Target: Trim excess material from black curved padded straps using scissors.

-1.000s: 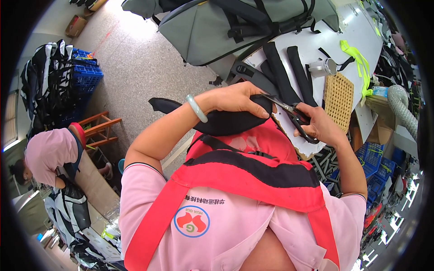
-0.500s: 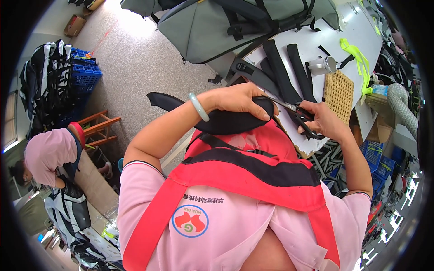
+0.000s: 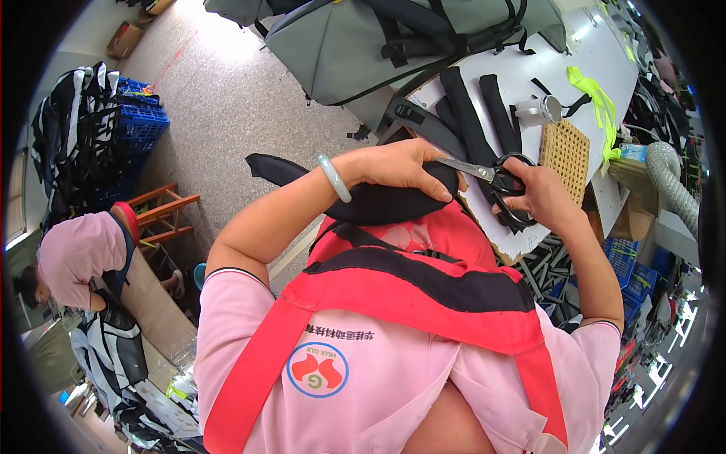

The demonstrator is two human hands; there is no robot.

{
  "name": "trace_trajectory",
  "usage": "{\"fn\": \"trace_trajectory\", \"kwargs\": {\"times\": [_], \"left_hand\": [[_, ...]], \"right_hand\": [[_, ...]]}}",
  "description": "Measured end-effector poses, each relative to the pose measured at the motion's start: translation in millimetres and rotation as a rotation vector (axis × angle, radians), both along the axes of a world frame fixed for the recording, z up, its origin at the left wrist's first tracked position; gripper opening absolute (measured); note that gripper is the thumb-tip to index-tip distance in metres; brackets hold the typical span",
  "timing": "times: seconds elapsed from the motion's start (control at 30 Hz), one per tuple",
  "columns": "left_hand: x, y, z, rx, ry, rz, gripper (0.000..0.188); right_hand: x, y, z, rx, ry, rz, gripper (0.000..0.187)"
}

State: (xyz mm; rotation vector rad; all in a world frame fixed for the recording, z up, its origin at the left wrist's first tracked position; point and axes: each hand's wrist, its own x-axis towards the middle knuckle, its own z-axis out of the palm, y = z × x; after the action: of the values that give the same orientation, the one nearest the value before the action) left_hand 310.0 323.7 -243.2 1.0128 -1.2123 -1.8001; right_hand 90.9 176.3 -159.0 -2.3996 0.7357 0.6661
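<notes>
Scissors [image 3: 484, 172] are gripped in the right hand [image 3: 538, 193], fingers through the loops, blades pointed left toward the left hand [image 3: 404, 168]. A black fabric piece [image 3: 378, 206] is pinched by that left hand, thumb on the near face, held just above the red apron [image 3: 408, 303], with one narrow end left poking out past the wrist. Whether the blade tips are touching the fabric can't really be told.

The scissors are held across the left edge of the white surface [image 3: 522, 242], so the fabric is held off it, out past that edge. Room's a bit tight on the right: a woven panel [image 3: 563, 163] is set just beside the right hand, and a mug [image 3: 538, 111] is parked near it. Black strips [image 3: 465, 113] are laid beyond the scissors, and a neon strap [image 3: 597, 98] is draped near the far right edge. The far end is hogged by a big grey bag [image 3: 340, 60], hanging over the left edge. Most moving room is offered by the speckled floor [image 3: 204, 113] on the left, bordered by an orange stool [image 3: 162, 208] and blue crates [image 3: 144, 121].
</notes>
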Motion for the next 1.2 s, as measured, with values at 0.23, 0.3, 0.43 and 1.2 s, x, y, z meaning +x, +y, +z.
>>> {"fn": "trace_trajectory", "kwargs": {"times": [0.23, 0.3, 0.43, 1.2], "left_hand": [[2.8, 6.8, 5.4, 0.029, -0.01, 0.019, 0.03], [1.6, 7.8, 5.6, 0.019, -0.002, 0.032, 0.03], [-0.7, 8.4, 0.5, -0.06, 0.003, 0.054, 0.031], [-7.2, 69.3, 26.5, -0.066, 0.067, 0.71, 0.012]], "right_hand": [[0.5, 8.6, 8.1, 0.016, -0.042, 0.033, 0.05], [-1.9, 10.6, 5.8, 0.017, -0.097, 0.045, 0.051], [-4.0, 6.8, -4.9, -0.009, -0.083, 0.021, 0.056], [48.7, 48.8, -66.1, 0.877, -0.712, -0.597, 0.017]]}}
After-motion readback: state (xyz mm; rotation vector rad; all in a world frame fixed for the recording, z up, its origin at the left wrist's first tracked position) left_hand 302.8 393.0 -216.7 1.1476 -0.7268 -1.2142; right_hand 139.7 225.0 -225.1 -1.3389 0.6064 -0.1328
